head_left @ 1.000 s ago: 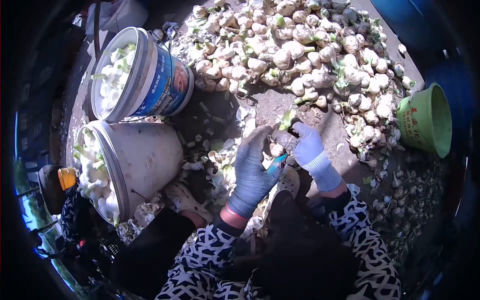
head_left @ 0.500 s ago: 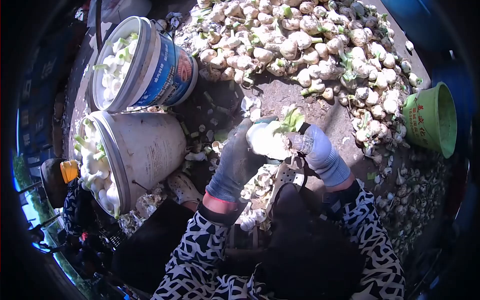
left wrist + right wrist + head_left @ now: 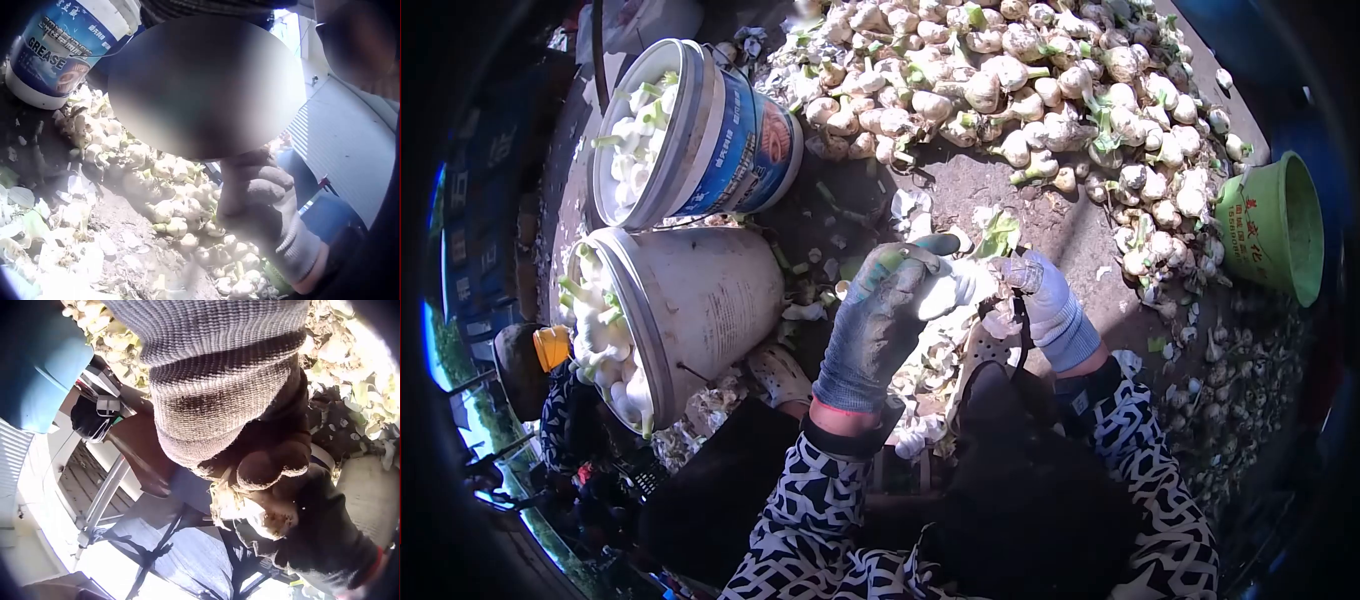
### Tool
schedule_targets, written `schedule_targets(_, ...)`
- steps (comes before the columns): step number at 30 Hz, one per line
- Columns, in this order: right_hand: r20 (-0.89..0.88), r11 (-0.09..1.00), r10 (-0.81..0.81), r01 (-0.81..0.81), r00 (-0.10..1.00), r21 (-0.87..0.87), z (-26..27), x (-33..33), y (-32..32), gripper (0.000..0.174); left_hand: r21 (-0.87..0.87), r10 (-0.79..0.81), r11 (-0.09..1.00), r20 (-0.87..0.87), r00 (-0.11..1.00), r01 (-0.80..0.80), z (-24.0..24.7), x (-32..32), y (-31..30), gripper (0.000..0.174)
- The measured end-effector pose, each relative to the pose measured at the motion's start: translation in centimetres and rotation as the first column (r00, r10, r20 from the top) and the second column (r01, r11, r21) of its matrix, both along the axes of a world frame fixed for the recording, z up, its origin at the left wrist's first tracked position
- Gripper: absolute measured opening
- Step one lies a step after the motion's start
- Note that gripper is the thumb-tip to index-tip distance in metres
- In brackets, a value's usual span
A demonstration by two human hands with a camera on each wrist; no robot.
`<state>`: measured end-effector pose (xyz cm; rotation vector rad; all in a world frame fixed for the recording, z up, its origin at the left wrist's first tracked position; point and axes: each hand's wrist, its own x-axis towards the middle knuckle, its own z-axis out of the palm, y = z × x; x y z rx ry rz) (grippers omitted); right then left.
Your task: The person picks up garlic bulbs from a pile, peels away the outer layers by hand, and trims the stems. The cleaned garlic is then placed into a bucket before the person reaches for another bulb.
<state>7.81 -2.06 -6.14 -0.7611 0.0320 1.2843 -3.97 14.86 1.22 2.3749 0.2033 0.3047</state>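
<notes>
My left hand (image 3: 870, 320), in a grey-blue glove, grips a white garlic bulb (image 3: 943, 294) in front of me, its fingers covering much of it. On the bulb's right side my right hand (image 3: 1050, 310), in a white glove with dirty fingertips, pinches garlic skin (image 3: 1002, 318) that hangs loose and brownish. Pale green leaf (image 3: 1000, 236) sticks up just beyond the bulb. From the right wrist, the bulb's ragged end (image 3: 265, 519) shows between the right glove (image 3: 219, 406) and the dark left glove (image 3: 325, 528).
A large heap of unpeeled garlic (image 3: 1020, 100) lies ahead. To the left, a blue-labelled bucket (image 3: 735, 145) and a white bucket (image 3: 710, 290) lean over, filled with cleaned garlic. A green bucket (image 3: 1240, 230) is at right. Skins (image 3: 925, 390) litter the ground by my shoes.
The bulb has gone from dirty brown to bare white with its skin pulled back. My left hand has turned and now wraps more of the bulb. The right hand has moved slightly right.
</notes>
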Motion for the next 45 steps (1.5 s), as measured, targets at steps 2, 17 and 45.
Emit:
schedule_targets(2,0.035,0.980,-0.125,0.129,0.991,-0.150,-2.0,-0.9,-0.8,0.018,-0.542,0.102,0.840,0.103,0.989,-0.030,-0.4,-0.3,-0.8,0.018)
schedule_targets(17,0.811,0.878,0.478,-0.196,0.339,-0.436,5.6,-1.1,3.1,0.065,-0.953,0.337,-0.288,-0.003,0.942,0.100,-3.2,0.1,-0.5,0.044)
schedule_targets(45,0.209,0.292,0.956,0.692,-0.205,-0.661,-10.8,12.8,-3.2,0.062,0.325,0.735,0.539,0.269,0.622,-0.777,12.3,-16.1,18.1,0.035)
